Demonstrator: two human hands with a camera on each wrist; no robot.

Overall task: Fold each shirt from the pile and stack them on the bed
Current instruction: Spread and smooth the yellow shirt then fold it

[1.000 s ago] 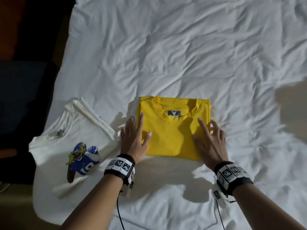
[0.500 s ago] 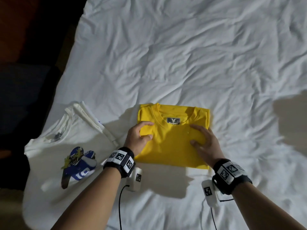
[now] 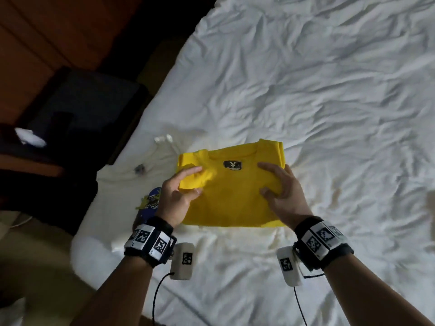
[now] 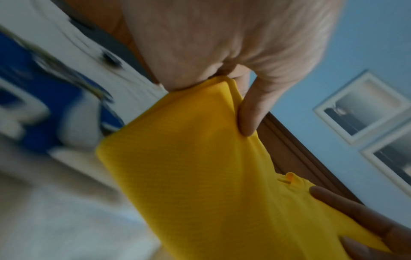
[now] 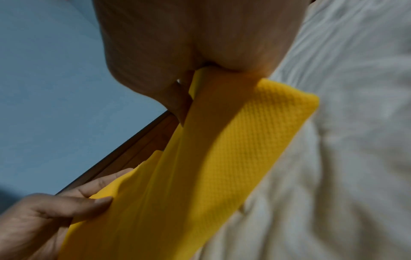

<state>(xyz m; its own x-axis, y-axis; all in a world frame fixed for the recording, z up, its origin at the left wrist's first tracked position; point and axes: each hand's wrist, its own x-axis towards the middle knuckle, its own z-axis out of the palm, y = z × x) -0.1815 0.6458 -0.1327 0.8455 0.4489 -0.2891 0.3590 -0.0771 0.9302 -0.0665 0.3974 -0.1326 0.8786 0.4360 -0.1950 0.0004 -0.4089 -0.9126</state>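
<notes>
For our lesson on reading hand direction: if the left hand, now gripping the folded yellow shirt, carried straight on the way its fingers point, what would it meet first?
The left hand points up-right across the yellow shirt, so it would probably meet the right hand gripping the other side; depth is unclear.

The bed (image 3: 306, 90) is covered in a rumpled white sheet, creases running everywhere. Near its left edge a white shirt (image 3: 122, 184) lies flat on the sheet, collar toward the far side, with a blue and yellow print on the front (partly hidden, so can't make out what it is). A folded yellow shirt (image 3: 235, 198) is just beside it, overlapping its right side.
</notes>
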